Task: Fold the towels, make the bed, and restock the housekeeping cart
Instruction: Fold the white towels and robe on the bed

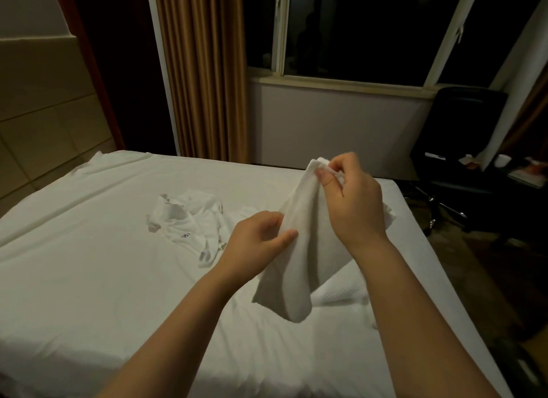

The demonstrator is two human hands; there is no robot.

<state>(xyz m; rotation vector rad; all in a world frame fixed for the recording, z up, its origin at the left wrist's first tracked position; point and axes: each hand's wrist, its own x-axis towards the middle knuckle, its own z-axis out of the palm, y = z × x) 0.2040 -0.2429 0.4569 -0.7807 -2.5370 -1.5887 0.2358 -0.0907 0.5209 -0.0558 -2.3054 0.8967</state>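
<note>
Holding white towel [299, 258] above bed [89, 279].
Pinched at 12 o'clock by right hand [353, 202], gripped at 9 o'clock by left hand [258, 240] (crumpled cloth [189, 219] lying beyond).

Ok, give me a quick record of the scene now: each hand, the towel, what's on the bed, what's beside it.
left hand: grips the towel's side edge
right hand: pinches the towel's top corner
towel: white, hangs loosely above the bed
bed: white sheet showing
crumpled cloth: white, on the bed, left of the hands
second towel: on the bed under the held one
chair: black, right of the bed
</note>
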